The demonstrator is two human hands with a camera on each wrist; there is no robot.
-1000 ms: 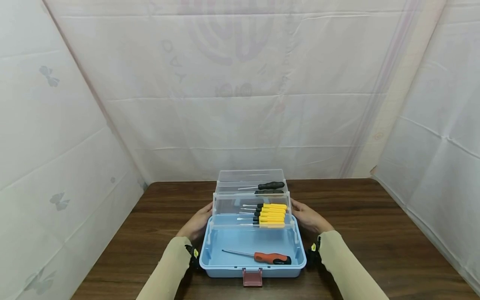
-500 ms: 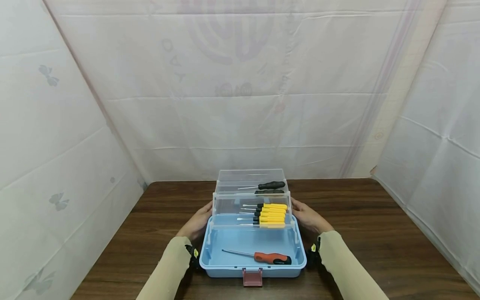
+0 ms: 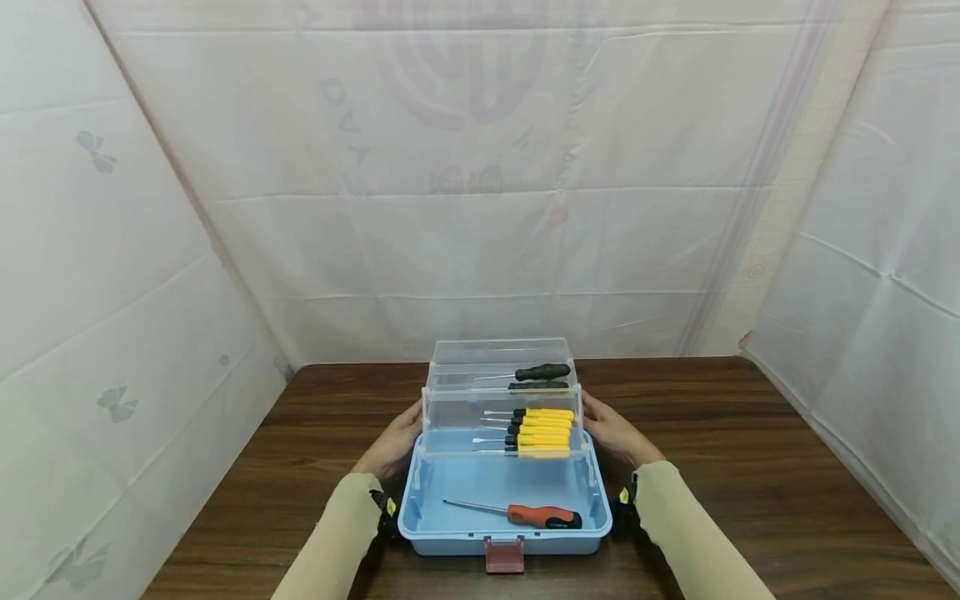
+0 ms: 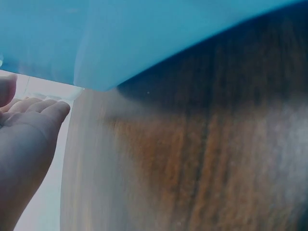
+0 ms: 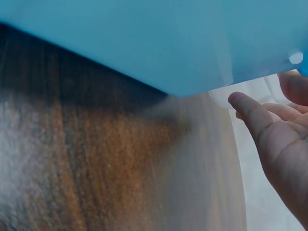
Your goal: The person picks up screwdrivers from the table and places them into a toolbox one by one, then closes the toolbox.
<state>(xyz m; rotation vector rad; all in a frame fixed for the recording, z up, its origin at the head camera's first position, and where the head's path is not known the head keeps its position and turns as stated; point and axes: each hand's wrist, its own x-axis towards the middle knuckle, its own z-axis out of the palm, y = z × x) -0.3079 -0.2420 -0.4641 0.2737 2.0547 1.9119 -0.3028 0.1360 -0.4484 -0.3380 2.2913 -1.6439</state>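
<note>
An opened light-blue toolbox [image 3: 450,546] sits on the table, its clear trays [image 3: 457,408] raised in tiers toward the back. Several yellow-handled screwdrivers [image 3: 546,429] lie in the lower tray, and black-handled screwdrivers [image 3: 543,372] in the upper one. On the box's floor rests an orange-and-black screwdriver [image 3: 543,517]. My left hand [image 3: 393,446] lies along the box's rear left side. At the rear right side is my right hand [image 3: 618,435]. Both wrist views show extended fingers [image 4: 57,109] reaching past the box's back corner; the head view hides the fingertips behind the trays.
The dark wooden table [image 3: 712,417] spreads out on both sides of the box. White sheeting [image 3: 487,250] walls it in at the back, left and right. A maroon latch [image 3: 505,556] hangs down at the box's front.
The clear trays have shifted very slightly leftward in the head view. Both hands keep nearly the same place beside the box, and the screwdrivers lie as before.
</note>
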